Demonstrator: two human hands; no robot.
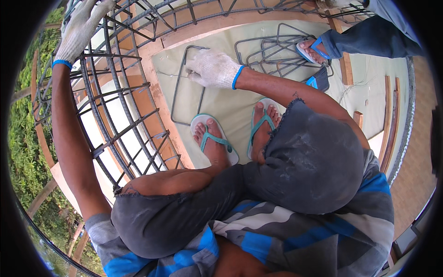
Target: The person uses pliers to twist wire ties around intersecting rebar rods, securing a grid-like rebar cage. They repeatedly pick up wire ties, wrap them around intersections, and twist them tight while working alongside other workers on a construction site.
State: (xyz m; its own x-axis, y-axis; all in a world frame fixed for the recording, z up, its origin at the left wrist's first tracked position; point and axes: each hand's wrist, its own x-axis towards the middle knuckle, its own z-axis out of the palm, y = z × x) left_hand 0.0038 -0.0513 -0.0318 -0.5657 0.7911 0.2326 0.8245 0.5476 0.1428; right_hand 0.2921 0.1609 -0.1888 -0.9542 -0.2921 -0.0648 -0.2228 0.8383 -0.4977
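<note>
My left hand (pixel 85 34), in a white knit glove with a blue cuff, grips the top of a rebar cage (pixel 115 92) at the far left; its fingertips are partly cut off by the picture's edge. My gloved right hand (pixel 214 69) is closed over a bent rectangular steel stirrup (pixel 175 94), hiding part of that loop. What its fingers pinch cannot be made out. A thin wire (pixel 167 74) shows just left of these fingers. Several more stirrups (pixel 263 53) are heaped beyond my right hand.
Another person's leg (pixel 364 44) in dark trousers stands by the heap at upper right, with a gloved hand (pixel 333 3) above. A dark, blue-marked object (pixel 318 82) lies near that foot. My sandalled feet (pixel 214 138) rest on the pale board. Timber strips (pixel 390 120) lie right; greenery (pixel 25 138) shows left.
</note>
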